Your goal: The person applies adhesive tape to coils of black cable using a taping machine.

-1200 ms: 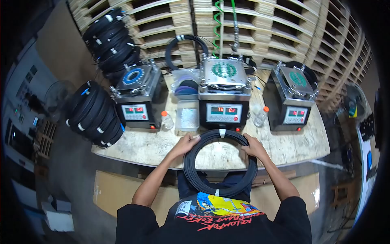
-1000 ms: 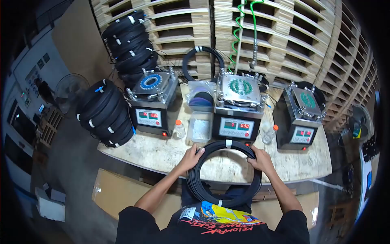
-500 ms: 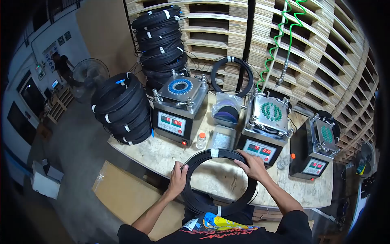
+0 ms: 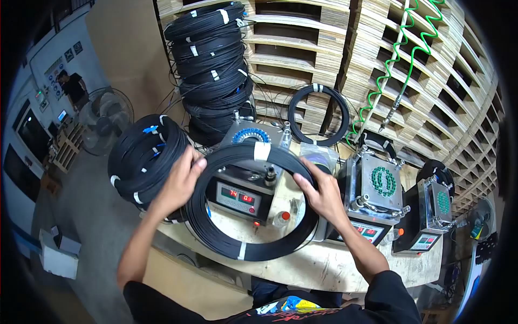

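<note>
Between my two hands I hold up a coil of black cable (image 4: 216, 232), tied with white tape at its top and bottom. My left hand (image 4: 181, 181) grips the coil's left side, thumb at the inner edge. On the upper right side, my right hand (image 4: 322, 195) is closed round it. Through the ring I see part of a black machine with a red digital display (image 4: 239, 198) and a clear bottle with an orange cap (image 4: 281, 218). The coil hides part of the machine's metal top. Left of my left hand stands a stack of black cable coils (image 4: 141, 162).
A taller stack of coils (image 4: 208, 70) rises at the back, before wooden pallets (image 4: 291, 40). Two more machines with green-ringed tops (image 4: 383, 181) stand on the wooden table (image 4: 345, 264) at right. A green coiled air hose (image 4: 413, 59) hangs above. A person (image 4: 73, 86) stands far left near a fan (image 4: 106, 114).
Both hands have lifted the cable coil up and to the left, from the table's front edge to before the left machine. The camera view has shifted too.
</note>
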Demonstrator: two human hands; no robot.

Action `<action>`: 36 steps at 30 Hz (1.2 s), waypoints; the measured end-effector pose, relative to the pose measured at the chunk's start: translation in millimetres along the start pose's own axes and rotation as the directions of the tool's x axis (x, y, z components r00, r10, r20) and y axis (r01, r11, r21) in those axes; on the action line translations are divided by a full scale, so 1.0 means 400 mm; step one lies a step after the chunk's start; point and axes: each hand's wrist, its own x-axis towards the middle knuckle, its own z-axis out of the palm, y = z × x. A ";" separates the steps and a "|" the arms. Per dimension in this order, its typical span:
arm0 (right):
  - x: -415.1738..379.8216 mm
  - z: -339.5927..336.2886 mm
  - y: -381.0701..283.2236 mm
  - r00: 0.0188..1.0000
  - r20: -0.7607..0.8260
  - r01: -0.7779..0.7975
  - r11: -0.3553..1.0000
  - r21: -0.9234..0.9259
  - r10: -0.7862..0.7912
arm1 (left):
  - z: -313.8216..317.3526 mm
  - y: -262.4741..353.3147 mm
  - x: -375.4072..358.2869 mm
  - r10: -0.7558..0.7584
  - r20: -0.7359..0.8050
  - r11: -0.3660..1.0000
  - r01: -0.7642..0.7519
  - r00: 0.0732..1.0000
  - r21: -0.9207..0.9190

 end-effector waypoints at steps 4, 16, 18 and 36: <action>0.109 0.045 -0.036 0.998 -0.050 -0.050 0.998 -0.025 0.049 | -0.093 -0.070 0.152 0.082 0.146 0.994 -0.070 0.986 -0.083; 0.189 0.122 -0.035 0.960 -0.139 -0.259 0.961 -0.095 0.245 | -0.064 -0.303 0.365 0.203 0.569 0.963 -0.057 0.797 -0.265; 0.187 0.134 -0.027 0.967 -0.143 -0.225 0.970 -0.097 0.210 | -0.071 -0.306 0.359 0.176 0.624 0.974 -0.042 0.761 -0.223; 0.139 0.162 0.018 0.952 0.027 -0.304 0.953 -0.003 0.304 | -0.067 -0.294 0.330 0.143 0.644 0.990 -0.121 0.751 -0.078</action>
